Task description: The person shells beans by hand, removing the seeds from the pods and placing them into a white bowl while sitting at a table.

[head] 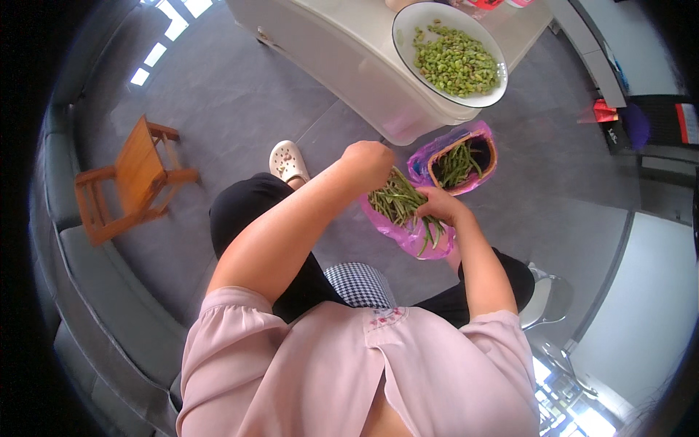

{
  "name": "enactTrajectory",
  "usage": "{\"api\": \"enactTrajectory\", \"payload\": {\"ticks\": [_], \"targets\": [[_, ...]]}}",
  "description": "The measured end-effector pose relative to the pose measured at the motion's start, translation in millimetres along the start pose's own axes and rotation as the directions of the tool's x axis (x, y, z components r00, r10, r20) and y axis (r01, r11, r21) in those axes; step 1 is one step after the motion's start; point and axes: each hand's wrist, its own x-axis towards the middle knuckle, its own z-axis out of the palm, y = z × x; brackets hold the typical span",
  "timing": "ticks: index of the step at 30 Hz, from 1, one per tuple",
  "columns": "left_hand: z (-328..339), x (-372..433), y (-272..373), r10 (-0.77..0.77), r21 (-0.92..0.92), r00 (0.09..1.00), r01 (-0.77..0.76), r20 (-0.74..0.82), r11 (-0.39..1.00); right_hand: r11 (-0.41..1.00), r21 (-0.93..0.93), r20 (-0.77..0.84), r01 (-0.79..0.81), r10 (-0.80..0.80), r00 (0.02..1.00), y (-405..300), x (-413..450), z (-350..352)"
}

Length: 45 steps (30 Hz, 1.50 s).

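Note:
A pink plastic bag (pixel 401 236) filled with long green bean pods (pixel 392 203) sits between my knees. My right hand (pixel 441 205) is closed around several pods at the bag's right side, and their ends hang below my fingers. Over the bag's upper left edge is my left hand (pixel 368 164), its fingers curled and turned away from view. Whether it pinches something is hidden. Just beyond stands a bin lined with a pink bag (pixel 481 131), with pods or empty hulls (pixel 457 165) inside. A white enamel basin (pixel 404 38) of shelled green beans (pixel 457 61) rests higher up.
The basin stands on the corner of a white cabinet (pixel 349 60). To the left are a small wooden chair (pixel 139 169) and a grey sofa (pixel 114 284). A transparent chair (pixel 546 300) is near my right knee. Grey tiled floor (pixel 240 98) lies around.

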Motion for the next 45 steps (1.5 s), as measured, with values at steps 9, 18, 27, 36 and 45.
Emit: {"api": "enactTrajectory", "payload": {"ticks": [9, 18, 27, 36, 45], "targets": [[-2, 1, -18, 0.203, -0.216, 0.954, -0.251, -0.222, 0.944, 0.910, 0.341, -0.107, 0.234, -0.209, 0.972, -36, -95, -6], [-29, -51, 75, 0.431, -0.966, 0.880, -0.251, -0.199, 0.067, 0.640, 0.567, -0.328, 0.519, -0.403, 0.855, -115, -137, 18], [-69, -46, 79, 0.104, -0.863, 0.892, -0.386, -0.439, -0.327, 0.795, -0.229, -0.455, 0.561, -0.597, 0.661, -191, -127, 9], [-105, -33, 63, -0.113, -0.731, 0.931, -0.344, -0.347, -0.589, 0.474, -0.695, -0.355, 0.540, -0.880, 0.316, -221, -122, 8], [-118, -17, 60, -0.110, -0.717, 0.914, -0.377, -0.391, -0.586, 0.484, -0.427, -0.548, 0.764, -0.810, 0.207, -214, -109, -22]]}}
